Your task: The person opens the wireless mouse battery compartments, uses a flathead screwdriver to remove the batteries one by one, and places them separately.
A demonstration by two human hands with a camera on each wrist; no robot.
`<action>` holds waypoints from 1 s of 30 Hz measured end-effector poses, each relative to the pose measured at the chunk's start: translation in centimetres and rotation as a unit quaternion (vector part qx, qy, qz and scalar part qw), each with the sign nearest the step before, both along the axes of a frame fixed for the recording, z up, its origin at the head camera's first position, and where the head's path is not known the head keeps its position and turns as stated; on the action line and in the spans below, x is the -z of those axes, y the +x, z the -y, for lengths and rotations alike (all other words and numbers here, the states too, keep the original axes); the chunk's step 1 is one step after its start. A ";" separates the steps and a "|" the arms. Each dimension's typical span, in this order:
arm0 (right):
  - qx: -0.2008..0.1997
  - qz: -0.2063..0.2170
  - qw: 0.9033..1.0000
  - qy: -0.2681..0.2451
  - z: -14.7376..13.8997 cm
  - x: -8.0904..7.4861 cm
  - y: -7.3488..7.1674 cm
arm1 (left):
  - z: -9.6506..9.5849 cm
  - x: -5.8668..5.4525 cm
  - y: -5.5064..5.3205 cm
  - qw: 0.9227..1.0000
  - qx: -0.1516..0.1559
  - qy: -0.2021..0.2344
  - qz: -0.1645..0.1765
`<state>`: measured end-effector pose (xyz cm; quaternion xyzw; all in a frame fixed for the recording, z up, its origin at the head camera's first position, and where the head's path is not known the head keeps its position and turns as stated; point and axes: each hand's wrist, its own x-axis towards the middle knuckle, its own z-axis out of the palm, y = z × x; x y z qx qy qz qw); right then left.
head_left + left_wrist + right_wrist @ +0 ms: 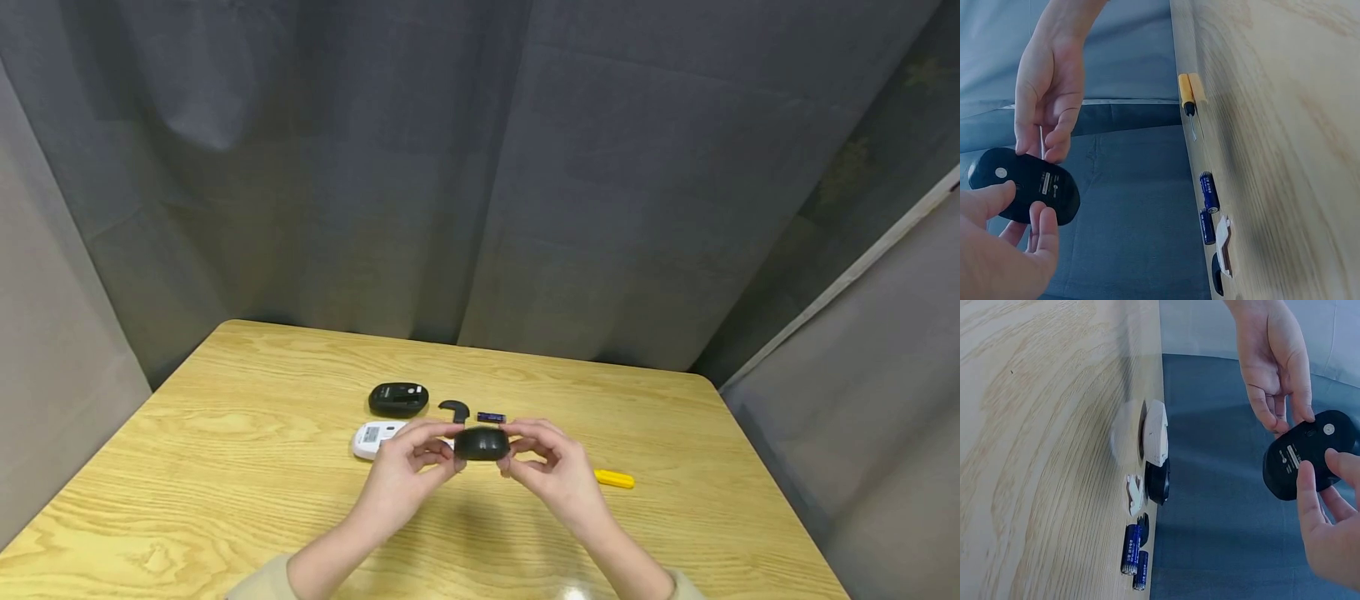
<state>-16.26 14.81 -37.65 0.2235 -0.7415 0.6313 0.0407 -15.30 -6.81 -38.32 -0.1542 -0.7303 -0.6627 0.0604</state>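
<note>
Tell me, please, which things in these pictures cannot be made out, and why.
White mouse, head view: right end hidden behind the left hand.
Screwdriver, head view: shaft hidden behind the right hand.
Held black mouse, left wrist view: label print too small to read.
Batteries, right wrist view: print too small.
Beige sleeves, head view: cut off by the bottom edge.

Wood-grain tabletop point(187, 500), rounded far corners. Black mouse point(398, 400) lying underside up; white mouse point(370, 437) just in front, label showing. Curved black cover point(457, 410) right of black mouse. Small white cover point(1135, 495) near two blue batteries point(1209, 192). Yellow-handled screwdriver point(614, 478) farther right. Dark grey curtain point(375, 208) behind tabletop.
</note>
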 end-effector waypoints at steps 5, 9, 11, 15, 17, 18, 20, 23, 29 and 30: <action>0.011 0.022 1.000 0.016 0.0 0.0 0.0 | 0.2 0.0 0.1 1.000 -0.007 -0.010 0.018; 0.042 0.038 0.997 0.048 0.0 -0.1 0.1 | 0.3 -0.1 0.1 0.999 -0.009 -0.018 0.034; 0.052 0.043 0.996 0.054 0.0 -0.1 0.2 | 0.3 -0.1 0.1 0.999 -0.010 -0.023 0.039; 0.054 0.055 0.996 0.052 0.1 0.0 0.2 | 0.3 -0.1 0.1 0.998 -0.013 -0.036 0.046; 0.051 0.062 0.995 0.051 0.1 0.0 0.3 | 0.3 -0.1 0.1 0.998 -0.012 -0.039 0.050; 0.051 0.067 0.995 0.049 0.2 0.1 0.3 | 0.4 -0.1 0.1 0.998 -0.011 -0.041 0.051; 0.048 0.071 0.995 0.049 0.2 0.1 0.3 | 0.4 0.0 0.1 0.998 -0.008 -0.042 0.055; 0.044 0.072 0.995 0.053 0.2 0.2 0.3 | 0.5 0.1 0.1 0.997 -0.002 -0.043 0.062; 0.029 0.079 0.995 0.047 0.3 0.3 0.6 | 0.6 0.2 0.0 0.997 0.018 -0.035 0.070; 0.026 0.079 0.995 0.046 0.3 0.3 0.6 | 0.6 0.2 0.1 0.997 0.022 -0.032 0.071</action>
